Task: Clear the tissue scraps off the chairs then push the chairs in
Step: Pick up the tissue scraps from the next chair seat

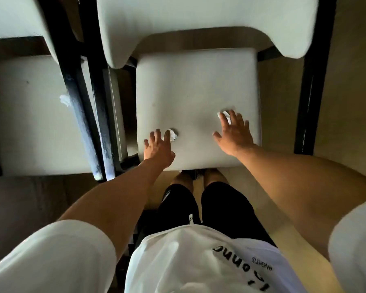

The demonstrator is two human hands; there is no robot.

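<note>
Tissue scraps, three in view: one (173, 134) at your left hand's (159, 149) fingertips and one (224, 115) under your right hand's (234, 133) fingertips, both on the near cream chair seat (194, 92); a third (64, 100) lies on the left chair's seat (30, 115), against a black frame bar (80, 115). Both your hands are spread flat, gripping nothing. Two smooth padded seats with rounded corners stand side by side, black bars between them.
</note>
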